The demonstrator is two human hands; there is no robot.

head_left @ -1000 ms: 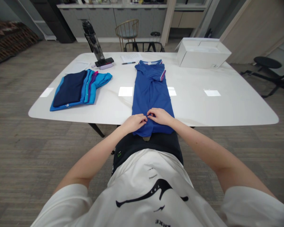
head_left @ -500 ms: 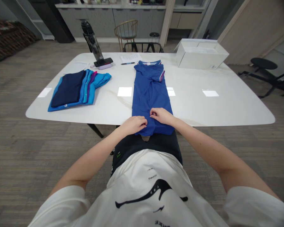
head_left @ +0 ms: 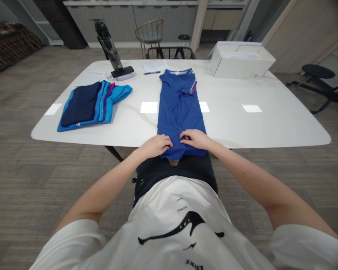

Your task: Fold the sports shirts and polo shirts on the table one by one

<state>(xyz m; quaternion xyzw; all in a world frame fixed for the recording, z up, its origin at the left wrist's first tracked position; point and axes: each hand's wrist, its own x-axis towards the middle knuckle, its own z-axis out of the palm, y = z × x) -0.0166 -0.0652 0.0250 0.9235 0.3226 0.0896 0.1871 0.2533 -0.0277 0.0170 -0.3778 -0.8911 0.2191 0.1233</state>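
Note:
A blue polo shirt [head_left: 181,108] lies lengthwise on the white table [head_left: 259,127], its sides folded inward. Its collar is at the far end and a striped sleeve edge shows at the upper right. The hem hangs slightly over the near table edge. My left hand [head_left: 157,145] rests on the shirt's lower left part, fingers bent loosely over the cloth. On the lower right part lies my right hand [head_left: 196,139], thumb and fingers a little apart. Neither hand visibly grips the fabric.
A stack of folded clothes [head_left: 83,104], navy over bright blue, sits at the left. Behind it stand a dark bottle [head_left: 111,48], papers [head_left: 154,66] and a pen [head_left: 152,72]. A white box [head_left: 240,62] is at the back right. Chairs stand beyond the table.
My hands have moved slightly apart, the left one leftward and the right one rightward. The fingers of the right hand have loosened. The shirt keeps its shape.

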